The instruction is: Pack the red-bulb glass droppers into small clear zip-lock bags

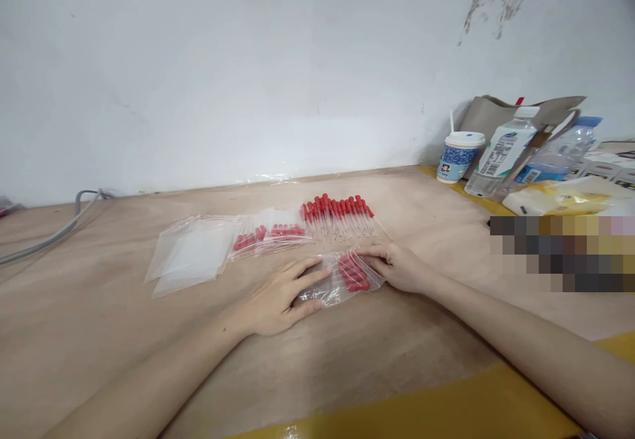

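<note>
A clear zip bag point(327, 288) lies in front of me with several red-bulbed droppers point(353, 274) inside, their bulbs toward its right end. Across the bag's left part rests my left hand point(285, 293), fingers spread and flat. My right hand point(394, 266) pinches the bag's upper right edge near the zip strip. Just behind the bag, loose droppers point(337, 211) with red rubber bulbs and thin clear stems lie in a row. To their left are filled bags point(268, 234) with red bulbs showing, overlapping a stack of flat clear bags point(191, 254).
At the back right stand a paper cup point(459, 157) with a straw, a labelled plastic bottle point(503, 151), a blue-capped bottle point(560, 155) and a grey-brown bag point(489, 114). A yellow-and-white packet point(570, 196) lies before them. A grey cable point(54, 235) crosses the table's left side.
</note>
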Demonstrator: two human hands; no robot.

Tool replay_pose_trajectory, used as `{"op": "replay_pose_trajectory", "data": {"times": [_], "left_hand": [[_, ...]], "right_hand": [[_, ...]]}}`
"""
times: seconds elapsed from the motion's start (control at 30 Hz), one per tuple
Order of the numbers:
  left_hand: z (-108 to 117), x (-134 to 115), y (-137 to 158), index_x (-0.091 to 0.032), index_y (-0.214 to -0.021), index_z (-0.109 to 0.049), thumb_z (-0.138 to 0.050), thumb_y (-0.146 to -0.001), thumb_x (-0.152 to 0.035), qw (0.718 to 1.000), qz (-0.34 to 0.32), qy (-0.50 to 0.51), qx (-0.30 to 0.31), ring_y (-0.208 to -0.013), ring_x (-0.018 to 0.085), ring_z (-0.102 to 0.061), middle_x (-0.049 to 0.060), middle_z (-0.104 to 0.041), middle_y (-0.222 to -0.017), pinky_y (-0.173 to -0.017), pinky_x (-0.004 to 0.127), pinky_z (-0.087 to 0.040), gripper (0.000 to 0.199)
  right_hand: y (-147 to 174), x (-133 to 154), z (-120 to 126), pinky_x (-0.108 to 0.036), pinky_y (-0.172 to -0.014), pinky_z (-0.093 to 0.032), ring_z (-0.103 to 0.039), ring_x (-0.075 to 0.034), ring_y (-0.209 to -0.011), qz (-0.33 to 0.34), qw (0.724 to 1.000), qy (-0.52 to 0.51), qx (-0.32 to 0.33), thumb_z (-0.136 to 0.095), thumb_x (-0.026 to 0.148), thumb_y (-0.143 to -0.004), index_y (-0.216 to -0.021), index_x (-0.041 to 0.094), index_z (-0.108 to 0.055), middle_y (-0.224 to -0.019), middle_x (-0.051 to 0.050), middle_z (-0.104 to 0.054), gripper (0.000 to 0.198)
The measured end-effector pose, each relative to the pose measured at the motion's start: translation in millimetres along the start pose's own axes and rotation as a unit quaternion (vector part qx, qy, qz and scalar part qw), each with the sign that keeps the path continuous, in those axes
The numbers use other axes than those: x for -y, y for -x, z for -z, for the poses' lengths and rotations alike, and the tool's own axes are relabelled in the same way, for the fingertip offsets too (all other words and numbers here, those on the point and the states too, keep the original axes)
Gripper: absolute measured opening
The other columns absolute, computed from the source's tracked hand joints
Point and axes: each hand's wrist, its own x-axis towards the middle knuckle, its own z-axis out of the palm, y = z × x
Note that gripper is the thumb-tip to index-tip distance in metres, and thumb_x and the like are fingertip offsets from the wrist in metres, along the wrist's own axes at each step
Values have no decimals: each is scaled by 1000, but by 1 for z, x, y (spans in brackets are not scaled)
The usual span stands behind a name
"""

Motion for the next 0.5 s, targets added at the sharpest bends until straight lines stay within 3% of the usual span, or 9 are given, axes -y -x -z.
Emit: {"op": "replay_pose_trajectory", "data": {"times": [0.1, 0.23, 0.3, 0.5], "left_hand": [[0, 0, 0, -29, -136, -31, -40, -91, -43, 1000, 5, 2, 1, -129, 26, -30, 6, -30, -142, -104, 46, -29, 49], [1, -1, 0, -30, -136, -31, -40, -91, -43, 1000, 7, -3, 3, -129, 26, -30, 6, -31, -142, -103, 46, -29, 48], [1, -1, 0, -30, -136, -30, -39, -91, -43, 1000, 8, -7, 6, -129, 26, -30, 6, -31, -142, -103, 46, -29, 48], [2, -2, -1, -30, -136, -32, -39, -91, -42, 1000, 8, -11, 7, -128, 25, -31, 6, -31, -142, -103, 45, -29, 48]], "right_hand": [[-1, -4, 5, -33, -80, -48, -62, -19, -89, -42, 998, -47, -4, -48, 24, -80, -93, 22, -69, -96, -3, -68, 25], [-1, 6, 3, -27, -59, -48, -60, -17, -65, -122, 985, -69, -100, -53, 42, -76, -77, 15, -69, -72, -4, -68, 31], [-1, 14, -3, -25, -52, -45, -58, -15, -58, -149, 979, -74, -119, -57, 48, -72, -73, 14, -67, -65, -4, -66, 35], [-1, 23, -19, -26, -54, -48, -62, -17, -61, -200, 953, -198, -115, -67, 44, -63, -64, 16, -60, -67, -6, -67, 29]]}}
